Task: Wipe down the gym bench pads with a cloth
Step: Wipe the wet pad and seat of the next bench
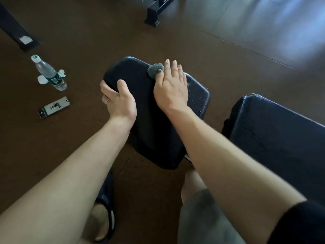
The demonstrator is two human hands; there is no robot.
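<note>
Pads of the bench sit in two sections: the smaller seat pad (154,120) lies at screen centre, and the longer back pad (281,134) lies at 4 o'clock from it, separated by a narrow gap. Both are black and glossy.

Your right hand (171,87) lies flat on the far half of the seat pad, fingers straight and close together, pressing a grey cloth (155,70) against the surface. The cloth is bunched, and only the part protruding at 10 o'clock from the fingers is visible; the remainder is probably under the palm. Pale flecks show on the pad at 3 o'clock from this hand.

Your left hand (117,99) grips the seat pad's edge at 9 o'clock, thumb on top and fingers curled over the side. One finger carries a ring (107,101).

On the brown floor (84,41), a clear plastic bottle (50,73) with a green-marked white cap lies at 9 o'clock from the pad, well apart from it. A phone (54,107) with its screen lit lies near the bottle, at 6 o'clock from it. A black equipment foot (154,14) stands at 12 o'clock. A dark slipper (107,208) covers your foot at 7 o'clock.
</note>
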